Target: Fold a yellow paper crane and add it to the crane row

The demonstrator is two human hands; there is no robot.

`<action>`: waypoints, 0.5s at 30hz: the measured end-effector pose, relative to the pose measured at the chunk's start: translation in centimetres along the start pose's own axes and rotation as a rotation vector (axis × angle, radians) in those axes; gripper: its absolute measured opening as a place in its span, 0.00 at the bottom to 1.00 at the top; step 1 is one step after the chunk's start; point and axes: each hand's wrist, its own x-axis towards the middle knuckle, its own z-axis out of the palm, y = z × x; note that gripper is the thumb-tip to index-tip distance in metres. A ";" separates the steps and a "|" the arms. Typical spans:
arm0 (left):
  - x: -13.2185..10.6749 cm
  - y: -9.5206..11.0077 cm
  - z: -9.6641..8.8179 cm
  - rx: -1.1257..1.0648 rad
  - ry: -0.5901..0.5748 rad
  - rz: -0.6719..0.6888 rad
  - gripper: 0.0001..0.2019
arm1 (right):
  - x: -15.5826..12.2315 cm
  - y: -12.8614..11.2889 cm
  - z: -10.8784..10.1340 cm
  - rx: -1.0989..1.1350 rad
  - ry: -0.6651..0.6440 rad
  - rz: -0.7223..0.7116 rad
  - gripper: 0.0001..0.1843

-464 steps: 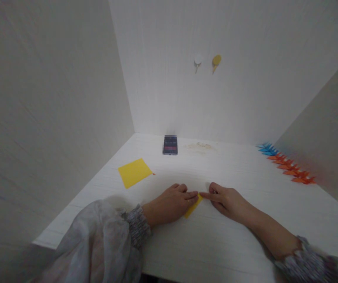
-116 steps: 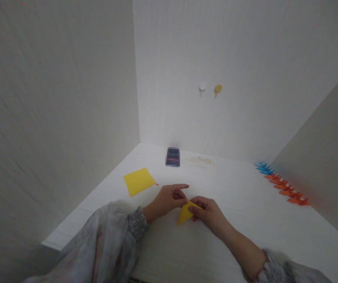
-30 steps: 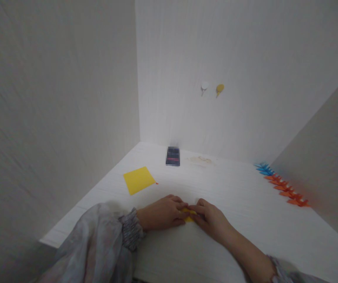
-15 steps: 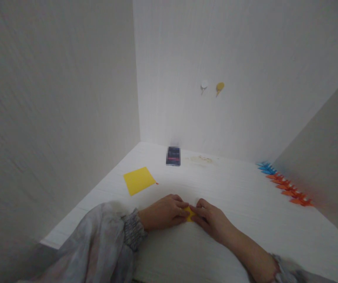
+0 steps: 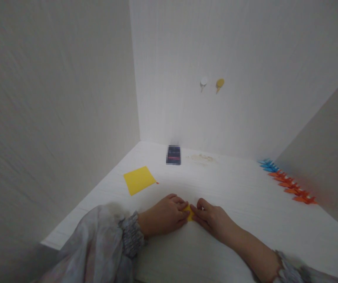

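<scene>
A small folded piece of yellow paper (image 5: 190,212) lies on the white table between my hands, mostly covered by fingers. My left hand (image 5: 169,214) grips its left side, fingers bent over it. From the right, my right hand (image 5: 211,218) has its fingers closed on the paper's other edge. The underside of the paper and the fingertips beneath it are hidden. Beyond my left hand lies a flat yellow paper sheet (image 5: 139,180), with a tiny orange scrap (image 5: 157,182) at its right corner.
Along the right wall stands a row of folded paper figures, blue ones (image 5: 268,165) behind orange ones (image 5: 292,187). A dark, blurred rectangular object (image 5: 173,155) sits at the back wall. Two hooks, white (image 5: 203,81) and yellow (image 5: 220,83), are on that wall.
Both hands stay at the small yellow paper, with only slight finger shifts. The whole view has moved a little.
</scene>
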 end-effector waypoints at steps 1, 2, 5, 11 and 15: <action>0.0 0.1 0.0 0.021 0.001 -0.009 0.12 | 0.0 0.0 0.0 0.004 -0.002 0.003 0.13; -0.1 0.1 0.1 0.038 0.001 -0.014 0.12 | 0.0 0.0 0.0 0.009 -0.009 0.006 0.13; -0.2 0.1 0.1 0.062 -0.005 -0.015 0.13 | 0.1 -0.1 -0.2 0.021 -0.037 0.018 0.14; -0.2 0.1 -0.1 0.067 0.000 -0.029 0.13 | 0.2 -0.3 -0.4 0.003 -0.080 0.026 0.15; -0.2 0.1 -0.3 0.039 -0.010 -0.014 0.11 | 0.2 -0.2 -0.4 -0.018 -0.074 0.007 0.15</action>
